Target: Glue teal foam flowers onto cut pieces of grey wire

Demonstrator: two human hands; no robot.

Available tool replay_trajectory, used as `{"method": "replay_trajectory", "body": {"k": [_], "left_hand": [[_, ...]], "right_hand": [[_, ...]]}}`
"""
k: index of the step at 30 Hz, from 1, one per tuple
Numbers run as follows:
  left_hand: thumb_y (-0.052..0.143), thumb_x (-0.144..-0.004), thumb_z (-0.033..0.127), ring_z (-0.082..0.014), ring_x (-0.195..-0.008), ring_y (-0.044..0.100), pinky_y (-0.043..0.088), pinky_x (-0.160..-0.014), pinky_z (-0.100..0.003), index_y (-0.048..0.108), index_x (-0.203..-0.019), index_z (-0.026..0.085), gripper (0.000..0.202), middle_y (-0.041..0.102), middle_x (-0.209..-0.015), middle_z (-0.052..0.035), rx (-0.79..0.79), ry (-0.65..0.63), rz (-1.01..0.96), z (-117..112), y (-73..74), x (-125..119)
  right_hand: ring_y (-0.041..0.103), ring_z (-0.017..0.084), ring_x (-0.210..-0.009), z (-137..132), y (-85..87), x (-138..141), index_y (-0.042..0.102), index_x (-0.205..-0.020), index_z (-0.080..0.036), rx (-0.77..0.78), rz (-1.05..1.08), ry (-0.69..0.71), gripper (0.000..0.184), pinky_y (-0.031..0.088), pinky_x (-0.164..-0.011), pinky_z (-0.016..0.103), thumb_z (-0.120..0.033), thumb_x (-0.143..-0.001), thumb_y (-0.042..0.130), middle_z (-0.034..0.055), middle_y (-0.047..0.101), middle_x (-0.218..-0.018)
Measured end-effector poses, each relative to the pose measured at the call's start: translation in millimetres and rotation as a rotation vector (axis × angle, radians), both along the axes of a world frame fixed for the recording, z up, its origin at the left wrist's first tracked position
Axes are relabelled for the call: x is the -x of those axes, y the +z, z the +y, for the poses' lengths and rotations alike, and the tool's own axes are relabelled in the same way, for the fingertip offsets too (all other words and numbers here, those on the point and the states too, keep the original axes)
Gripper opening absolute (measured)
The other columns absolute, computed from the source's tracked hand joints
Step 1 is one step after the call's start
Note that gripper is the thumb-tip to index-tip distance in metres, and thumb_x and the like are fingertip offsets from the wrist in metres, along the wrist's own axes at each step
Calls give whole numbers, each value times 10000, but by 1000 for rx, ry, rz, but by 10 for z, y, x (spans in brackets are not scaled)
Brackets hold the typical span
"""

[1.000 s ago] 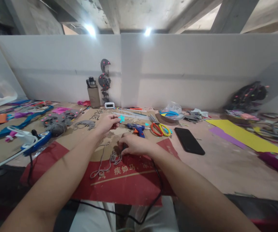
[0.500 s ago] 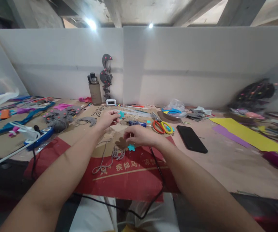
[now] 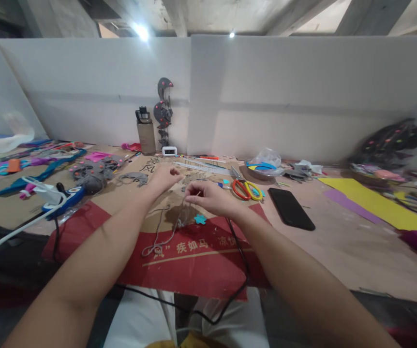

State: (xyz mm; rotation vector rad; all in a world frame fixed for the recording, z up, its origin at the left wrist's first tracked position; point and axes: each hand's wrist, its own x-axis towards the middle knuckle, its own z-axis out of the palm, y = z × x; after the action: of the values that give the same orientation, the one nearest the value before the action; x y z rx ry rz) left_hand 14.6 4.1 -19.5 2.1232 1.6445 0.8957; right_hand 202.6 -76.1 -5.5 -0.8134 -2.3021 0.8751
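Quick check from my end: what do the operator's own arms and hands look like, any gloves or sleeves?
The left hand and right hand are ungloved. No sleeve shows on the left forearm or right forearm, nor any watch.

Red cardboard panel (image 3: 194, 278), near edge of table: one line of gold Chinese characters (image 3: 192, 246) above a gold rule. Legible: closing quotation mark, then 疾如马, followed by 凉. The quoted character at the line's left is overlaid by grey cord (image 3: 180, 224) and not securely read; the character after 凉, beside the black cable (image 3: 238, 249), is uncertain.

Brown cardboard (image 3: 110, 203), farther back: large black Chinese characters (image 3: 150, 165), set aslant; the nearer resembles 风, the other unclear.

Drinking bottle (image 3: 146, 137): faint reddish print on body, illegible.

Small white digital clock (image 3: 170, 151): dark display, reading too small to tell.
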Motion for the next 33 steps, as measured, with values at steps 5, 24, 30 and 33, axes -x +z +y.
{"method": "replay_trajectory", "body": {"k": [5,24,30,33], "left_hand": [[554,-767,553,-158,-738,605,417,-536,-213,656,-854,138,436,664,-864,-104,300,-332,-588,-181,152,-111],[750,-647,388,-91,-333,459,318,-323,-183,712,-735,150,257,595,-479,-53,839,-563,-366,-430,492,186],[789,-581,354,-141,-316,494,335,-296,-213,717,-697,155,241,619,-481,-93,883,-492,-395,-307,499,501],[746,-642,385,-135,-346,529,337,-306,-188,723,-753,153,258,644,-531,-109,931,-494,-296,-191,420,580]], "right_hand": [[482,90,-610,106,-14,-36,525,-738,-181,118,335,-204,106,395,-613,228,-275,-775,556,-36,538,-658],[308,59,-414,162,430,-559,307,-636,-224,201,1311,-431,364,332,-433,185,-340,-728,640,-106,215,-506],[330,69,-407,168,487,-723,339,-679,-237,145,1491,-569,287,323,-417,189,-323,-739,606,-113,203,-482],[202,63,-360,145,492,-743,335,-682,-240,120,1436,-589,292,189,-356,195,-351,-756,594,-120,170,-473]]}}
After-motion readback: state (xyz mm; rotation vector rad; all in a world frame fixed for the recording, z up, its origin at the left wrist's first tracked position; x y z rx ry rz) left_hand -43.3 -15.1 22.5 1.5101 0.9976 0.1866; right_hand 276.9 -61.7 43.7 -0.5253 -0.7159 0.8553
